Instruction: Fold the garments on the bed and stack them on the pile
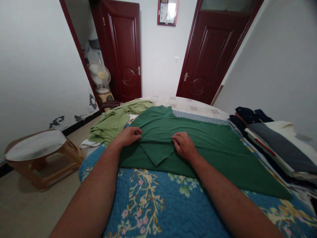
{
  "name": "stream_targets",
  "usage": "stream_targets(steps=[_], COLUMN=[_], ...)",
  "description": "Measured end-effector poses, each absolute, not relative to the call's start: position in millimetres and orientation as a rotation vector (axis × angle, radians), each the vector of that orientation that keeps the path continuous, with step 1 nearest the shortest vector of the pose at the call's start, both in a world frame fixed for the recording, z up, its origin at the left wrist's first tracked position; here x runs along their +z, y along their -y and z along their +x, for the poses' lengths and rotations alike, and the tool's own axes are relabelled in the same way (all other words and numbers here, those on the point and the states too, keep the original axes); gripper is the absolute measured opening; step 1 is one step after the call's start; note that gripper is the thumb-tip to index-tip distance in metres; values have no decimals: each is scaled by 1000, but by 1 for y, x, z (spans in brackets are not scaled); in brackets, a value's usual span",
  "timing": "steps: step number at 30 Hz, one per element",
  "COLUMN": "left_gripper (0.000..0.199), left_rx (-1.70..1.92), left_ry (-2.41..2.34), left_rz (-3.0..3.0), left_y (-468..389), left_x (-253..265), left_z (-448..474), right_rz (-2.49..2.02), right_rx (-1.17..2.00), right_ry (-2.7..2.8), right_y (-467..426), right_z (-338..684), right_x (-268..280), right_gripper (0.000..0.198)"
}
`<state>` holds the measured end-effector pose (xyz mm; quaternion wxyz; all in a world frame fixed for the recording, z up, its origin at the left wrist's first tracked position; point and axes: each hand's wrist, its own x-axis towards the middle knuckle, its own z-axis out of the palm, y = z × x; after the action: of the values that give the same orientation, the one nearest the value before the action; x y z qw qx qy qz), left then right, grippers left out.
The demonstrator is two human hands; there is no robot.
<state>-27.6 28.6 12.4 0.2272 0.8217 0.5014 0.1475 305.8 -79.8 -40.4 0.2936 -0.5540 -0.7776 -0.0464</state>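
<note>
A dark green shirt lies spread across the table, its body stretching to the right. One sleeve is folded inward, its pointed corner facing me. My left hand is closed, thumb and fingers pinching the green cloth at the left side of this sleeve. On the sleeve's right, my right hand is closed on the cloth too, with its fingers curled. A slight crease runs through the fabric between both hands. Part of the cloth under each hand is hidden.
A blue floral quilted cover lies under the shirt. Light green clothing is heaped at left, and folded clothes are stacked at right. A brown plastic stool stands left of the table; a fan is beyond the doorway.
</note>
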Motion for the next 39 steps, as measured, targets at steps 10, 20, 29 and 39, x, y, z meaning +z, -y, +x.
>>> stream_targets(steps=[10,20,29,39], left_gripper=[23,24,39,72], left_rx=[141,183,471,282], left_ry=[-1360,-1651,-1181,-1336], left_rz=[2446,2529,2734,2810], left_y=[-23,-19,4,36], left_x=[4,-8,-5,-49], left_z=[-3,12,35,64], right_rz=[-1698,-1833,-1582,-1736], right_rx=[-70,-149,-114,30], right_ry=[2224,2161,2196,2244], right_y=[87,93,106,106], right_z=[286,279,266,258], right_x=[-38,-42,-39,-53], right_gripper=[38,49,59,64])
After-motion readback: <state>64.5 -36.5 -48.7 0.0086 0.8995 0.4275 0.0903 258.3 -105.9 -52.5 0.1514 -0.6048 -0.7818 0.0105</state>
